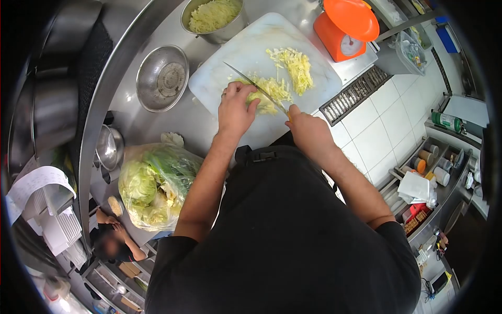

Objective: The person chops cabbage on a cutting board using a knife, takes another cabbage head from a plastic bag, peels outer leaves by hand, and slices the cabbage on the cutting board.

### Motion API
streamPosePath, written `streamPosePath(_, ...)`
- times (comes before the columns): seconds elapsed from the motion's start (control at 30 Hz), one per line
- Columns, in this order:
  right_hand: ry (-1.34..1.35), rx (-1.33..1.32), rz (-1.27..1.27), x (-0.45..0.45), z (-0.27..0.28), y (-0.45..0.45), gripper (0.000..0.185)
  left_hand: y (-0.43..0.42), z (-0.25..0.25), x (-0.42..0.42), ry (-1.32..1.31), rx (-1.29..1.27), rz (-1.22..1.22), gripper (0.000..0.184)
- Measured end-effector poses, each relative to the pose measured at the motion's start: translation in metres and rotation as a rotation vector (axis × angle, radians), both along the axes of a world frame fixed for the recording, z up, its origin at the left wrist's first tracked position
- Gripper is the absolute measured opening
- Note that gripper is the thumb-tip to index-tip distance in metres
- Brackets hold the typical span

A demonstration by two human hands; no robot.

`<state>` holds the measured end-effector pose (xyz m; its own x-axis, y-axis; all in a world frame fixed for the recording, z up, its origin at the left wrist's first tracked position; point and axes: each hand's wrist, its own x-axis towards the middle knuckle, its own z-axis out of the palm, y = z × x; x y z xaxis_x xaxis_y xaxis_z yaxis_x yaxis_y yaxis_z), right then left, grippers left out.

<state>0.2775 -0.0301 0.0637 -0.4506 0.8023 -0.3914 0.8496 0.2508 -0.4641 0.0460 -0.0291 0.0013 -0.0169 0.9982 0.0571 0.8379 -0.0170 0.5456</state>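
A long knife (254, 83) lies across shredded cabbage (274, 89) on the white cutting board (219, 73). My right hand (308, 128) is closed round its orange handle, at the board's near edge. To the left of the blade, my left hand (236, 107) rests with bent fingers on a pale piece of cabbage (254, 98), partly hidden under the fingers. A second heap of shredded cabbage (298, 70) sits further right on the board.
Behind the board stands a metal pot (215, 21) of shredded cabbage; left of it, a metal bowl (162, 78). An orange scale (346, 31) is at the back right. A bag of cabbages (157, 186) lies near my left forearm. Another person (116, 243) is at the lower left.
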Motion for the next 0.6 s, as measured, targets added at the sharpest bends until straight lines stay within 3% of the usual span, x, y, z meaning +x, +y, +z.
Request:
streamPosePath(0.17,0.071,0.076,-0.019,-0.026,-0.07,0.007,0.022,-0.001,0.003,0.002,-0.012,-0.021,0.018,0.03)
streamPosePath(0.6,-0.001,-0.04,-0.01,-0.002,0.01,-0.003,0.022,0.002,-0.002,-0.007,-0.098,-0.01,0.015,0.028)
